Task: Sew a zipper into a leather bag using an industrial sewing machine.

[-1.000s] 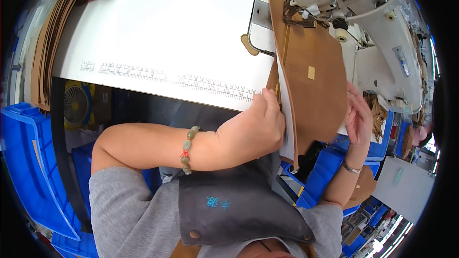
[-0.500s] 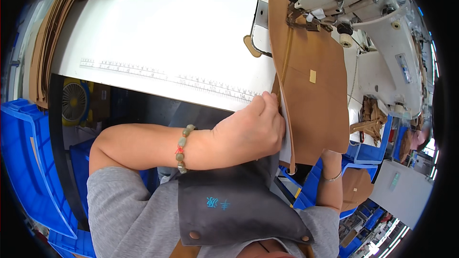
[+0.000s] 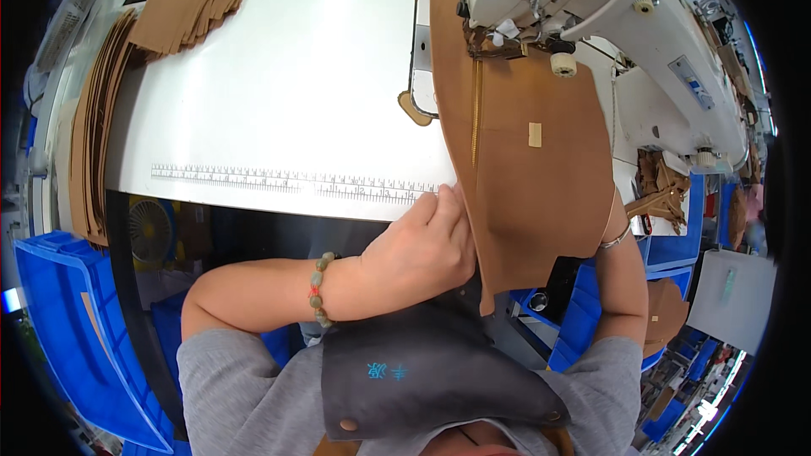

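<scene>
A large brown leather-like panel [image 3: 553, 194] lies under the head of the white sewing machine [image 3: 524, 0], its far end at the presser foot. A gold zipper [image 3: 476, 114] runs lengthwise along its left part, and a small beige tag [image 3: 535, 134] sits on its face. My left hand [image 3: 427, 241] is closed at the panel's near left edge, thumb and index finger pinched on it. My right forearm [image 3: 621, 274] comes up on the panel's right side. The panel hides the fingers of my right hand, and only the wrist area shows at its edge.
Stacks of brown pieces [image 3: 198, 0] lie at the table's far left, with more hanging [image 3: 93, 135] by its left edge. A printed ruler [image 3: 296, 181] runs along the white tabletop's front. Blue bins [image 3: 89, 329] stand at left and right. Brown scraps [image 3: 659, 190] lie right of the machine.
The panel's left edge, raised with its grey underside showing before, now lies flatter, and the zipper shows more plainly. My left hand still pinches near that edge. The whole view has shifted.
</scene>
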### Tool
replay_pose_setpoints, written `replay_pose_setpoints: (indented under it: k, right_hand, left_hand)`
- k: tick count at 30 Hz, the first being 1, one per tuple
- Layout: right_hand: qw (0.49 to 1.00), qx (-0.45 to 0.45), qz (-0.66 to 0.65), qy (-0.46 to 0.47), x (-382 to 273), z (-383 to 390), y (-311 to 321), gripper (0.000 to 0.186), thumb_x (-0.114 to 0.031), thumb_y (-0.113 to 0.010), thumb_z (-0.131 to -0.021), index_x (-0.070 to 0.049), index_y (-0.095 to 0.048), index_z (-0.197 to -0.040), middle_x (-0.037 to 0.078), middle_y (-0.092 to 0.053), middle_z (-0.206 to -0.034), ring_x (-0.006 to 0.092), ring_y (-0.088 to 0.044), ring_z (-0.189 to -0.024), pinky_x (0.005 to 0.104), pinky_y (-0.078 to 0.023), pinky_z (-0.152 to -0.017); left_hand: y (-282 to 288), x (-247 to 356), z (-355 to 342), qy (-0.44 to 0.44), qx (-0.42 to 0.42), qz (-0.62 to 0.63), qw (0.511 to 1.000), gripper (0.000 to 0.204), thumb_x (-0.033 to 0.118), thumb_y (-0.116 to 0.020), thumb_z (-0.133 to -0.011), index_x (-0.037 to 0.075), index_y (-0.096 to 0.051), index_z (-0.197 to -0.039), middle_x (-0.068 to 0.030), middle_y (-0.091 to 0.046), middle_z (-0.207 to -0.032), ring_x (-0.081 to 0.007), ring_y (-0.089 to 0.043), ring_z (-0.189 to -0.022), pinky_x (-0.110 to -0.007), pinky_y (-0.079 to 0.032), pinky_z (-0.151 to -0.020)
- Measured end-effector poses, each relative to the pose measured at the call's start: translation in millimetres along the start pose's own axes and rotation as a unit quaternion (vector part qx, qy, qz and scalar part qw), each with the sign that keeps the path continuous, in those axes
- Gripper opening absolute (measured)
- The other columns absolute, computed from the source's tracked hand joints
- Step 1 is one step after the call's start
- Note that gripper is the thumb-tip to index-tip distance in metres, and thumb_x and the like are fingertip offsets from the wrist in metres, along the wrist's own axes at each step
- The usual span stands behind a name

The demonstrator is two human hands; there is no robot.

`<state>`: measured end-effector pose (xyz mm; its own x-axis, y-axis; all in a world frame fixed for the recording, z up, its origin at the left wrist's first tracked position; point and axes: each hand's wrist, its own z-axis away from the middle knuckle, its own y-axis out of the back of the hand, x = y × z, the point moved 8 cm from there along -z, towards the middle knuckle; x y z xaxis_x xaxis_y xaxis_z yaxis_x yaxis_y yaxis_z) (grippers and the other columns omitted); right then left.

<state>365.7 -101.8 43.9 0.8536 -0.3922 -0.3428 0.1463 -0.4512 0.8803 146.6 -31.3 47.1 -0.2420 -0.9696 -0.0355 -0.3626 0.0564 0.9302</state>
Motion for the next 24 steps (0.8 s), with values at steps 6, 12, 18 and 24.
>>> replay_pose_setpoints:
  k: [6,12,18,24]
  right_hand:
    - [0.989,-0.006,-0.114,-0.090,19,-11,3,0.048,-0.025,-0.073,-0.094,-0.001,-0.063,-0.135,0.013,-0.069,-0.132,0.0252,-0.066,-0.116,0.0416,-0.054,-0.099]
    - [0.945,-0.002,-0.250,-0.209,54,-24,5,0.047,-0.024,-0.073,-0.095,-0.001,-0.064,-0.134,0.012,-0.069,-0.130,0.0240,-0.066,-0.114,0.0406,-0.054,-0.098]
    - [0.915,0.002,-0.281,-0.290,79,-40,-6,0.045,-0.024,-0.072,-0.095,-0.001,-0.064,-0.133,0.012,-0.069,-0.129,0.0229,-0.067,-0.112,0.0395,-0.054,-0.097]
    - [0.879,0.029,-0.303,-0.366,110,-52,-15,0.043,-0.023,-0.071,-0.095,-0.002,-0.065,-0.132,0.011,-0.070,-0.128,0.0218,-0.067,-0.111,0.0385,-0.054,-0.095]
  left_hand:
    - [2,-2,2,-0.009,0.022,0.043,0.999,0.033,0.012,-0.066,-0.077,-0.010,-0.072,-0.100,-0.0266,-0.072,-0.104,-0.0358,-0.066,-0.099,-0.036,-0.052,-0.075]
    - [2,-1,3,-0.012,0.006,0.035,0.999,0.032,0.008,-0.067,-0.072,-0.009,-0.071,-0.099,-0.0206,-0.069,-0.100,-0.0356,-0.065,-0.103,-0.035,-0.052,-0.074]
    - [4,-3,2,-0.016,0.033,0.032,0.999,0.033,0.007,-0.069,-0.070,-0.004,-0.072,-0.101,-0.0183,-0.066,-0.106,-0.0362,-0.064,-0.107,-0.035,-0.052,-0.075]
    - [6,-4,4,-0.021,0.052,0.050,0.997,0.037,0.008,-0.069,-0.070,-0.002,-0.073,-0.105,-0.0178,-0.065,-0.113,-0.0342,-0.062,-0.110,-0.037,-0.054,-0.078]
